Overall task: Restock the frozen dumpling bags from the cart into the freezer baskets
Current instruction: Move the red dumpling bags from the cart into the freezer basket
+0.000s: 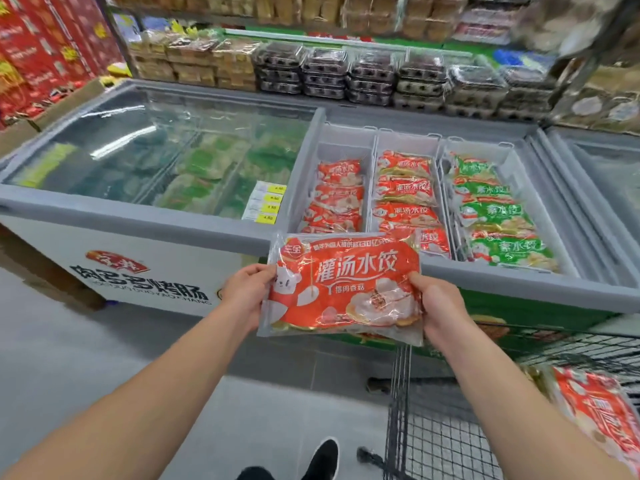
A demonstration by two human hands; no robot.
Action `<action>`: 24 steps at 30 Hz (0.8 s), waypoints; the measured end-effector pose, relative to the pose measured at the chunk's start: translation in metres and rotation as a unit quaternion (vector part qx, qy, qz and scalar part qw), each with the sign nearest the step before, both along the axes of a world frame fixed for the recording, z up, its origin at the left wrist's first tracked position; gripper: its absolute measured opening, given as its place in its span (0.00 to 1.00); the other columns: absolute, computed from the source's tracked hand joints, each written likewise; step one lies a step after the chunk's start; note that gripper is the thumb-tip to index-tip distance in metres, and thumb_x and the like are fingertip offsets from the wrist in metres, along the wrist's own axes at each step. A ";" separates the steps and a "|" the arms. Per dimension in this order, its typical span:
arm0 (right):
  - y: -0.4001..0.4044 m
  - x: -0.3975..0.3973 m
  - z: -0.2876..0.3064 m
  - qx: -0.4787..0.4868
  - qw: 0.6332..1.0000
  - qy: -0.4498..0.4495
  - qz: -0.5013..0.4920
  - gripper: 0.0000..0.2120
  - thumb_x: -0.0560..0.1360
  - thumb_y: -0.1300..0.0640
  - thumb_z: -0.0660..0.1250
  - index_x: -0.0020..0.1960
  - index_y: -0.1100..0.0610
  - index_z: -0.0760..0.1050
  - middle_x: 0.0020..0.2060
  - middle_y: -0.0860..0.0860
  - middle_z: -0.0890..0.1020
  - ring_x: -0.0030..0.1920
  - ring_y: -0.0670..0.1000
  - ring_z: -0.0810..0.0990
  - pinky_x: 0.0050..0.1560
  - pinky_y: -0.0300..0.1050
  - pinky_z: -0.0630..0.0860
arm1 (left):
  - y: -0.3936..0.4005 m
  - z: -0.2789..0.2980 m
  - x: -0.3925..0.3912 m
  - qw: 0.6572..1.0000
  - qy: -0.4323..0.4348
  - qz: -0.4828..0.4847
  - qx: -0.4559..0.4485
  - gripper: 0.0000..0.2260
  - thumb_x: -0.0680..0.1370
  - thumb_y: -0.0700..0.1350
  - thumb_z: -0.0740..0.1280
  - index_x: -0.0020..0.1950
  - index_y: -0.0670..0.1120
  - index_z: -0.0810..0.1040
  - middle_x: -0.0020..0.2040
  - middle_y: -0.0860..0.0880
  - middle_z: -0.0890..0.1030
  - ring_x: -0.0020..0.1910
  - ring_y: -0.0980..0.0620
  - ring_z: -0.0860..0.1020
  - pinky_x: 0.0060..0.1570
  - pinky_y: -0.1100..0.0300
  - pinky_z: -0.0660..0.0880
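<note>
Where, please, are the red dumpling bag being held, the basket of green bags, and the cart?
red dumpling bag (346,282), head view, middle of its printed front.
basket of green bags (446,147), head view, its back left rim.
cart (398,393), head view, its wire corner post.

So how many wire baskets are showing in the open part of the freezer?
3, side by side: left basket with red bags, middle basket with red bags, right basket with green bags. More may sit under the closed glass lid.

I cannot read the price labels (265,205) left of the held dumpling bag (343,285). Its back is hidden, with both hands' fingers. Right of it, cart (450,427) and second bag (595,414) are cropped.
</note>
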State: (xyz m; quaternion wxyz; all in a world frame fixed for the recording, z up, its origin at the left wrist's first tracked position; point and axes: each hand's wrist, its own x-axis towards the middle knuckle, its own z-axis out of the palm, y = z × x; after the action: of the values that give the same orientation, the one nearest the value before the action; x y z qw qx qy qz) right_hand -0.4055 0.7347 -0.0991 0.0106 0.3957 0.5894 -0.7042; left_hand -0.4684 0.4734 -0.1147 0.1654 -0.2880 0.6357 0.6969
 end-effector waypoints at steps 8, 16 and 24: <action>0.018 -0.076 -0.024 0.003 0.998 -0.057 -0.021 0.09 0.80 0.58 0.66 0.56 0.63 0.79 0.46 0.58 0.86 0.47 0.58 0.86 0.54 0.58 0.81 | 0.023 -0.021 -0.090 0.999 -0.028 -0.038 -0.011 0.03 0.79 0.40 0.70 0.50 0.40 0.80 0.47 0.40 0.86 0.44 0.41 0.85 0.48 0.41 0.82; 0.028 -0.162 -0.039 0.053 0.996 -0.064 -0.042 0.04 0.78 0.62 0.66 0.50 0.61 0.79 0.45 0.56 0.86 0.44 0.54 0.85 0.47 0.50 0.80 | 0.049 -0.038 -0.198 0.994 -0.039 -0.102 0.009 0.04 0.77 0.38 0.71 0.51 0.39 0.81 0.45 0.41 0.86 0.42 0.43 0.86 0.44 0.46 0.83; 0.052 -0.225 -0.052 0.103 0.987 -0.123 -0.014 0.08 0.79 0.60 0.64 0.49 0.62 0.81 0.44 0.56 0.87 0.48 0.58 0.85 0.55 0.56 0.80 | 0.080 -0.074 -0.268 0.978 -0.034 -0.198 -0.056 0.05 0.70 0.38 0.73 0.38 0.41 0.78 0.41 0.38 0.84 0.43 0.42 0.84 0.49 0.43 0.82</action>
State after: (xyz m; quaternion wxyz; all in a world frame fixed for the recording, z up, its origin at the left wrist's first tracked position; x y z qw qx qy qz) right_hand -0.6306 0.7865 -0.1512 0.0322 0.4865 0.6470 -0.5862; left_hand -0.7368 0.5537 -0.1886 0.3053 -0.1883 0.7122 0.6035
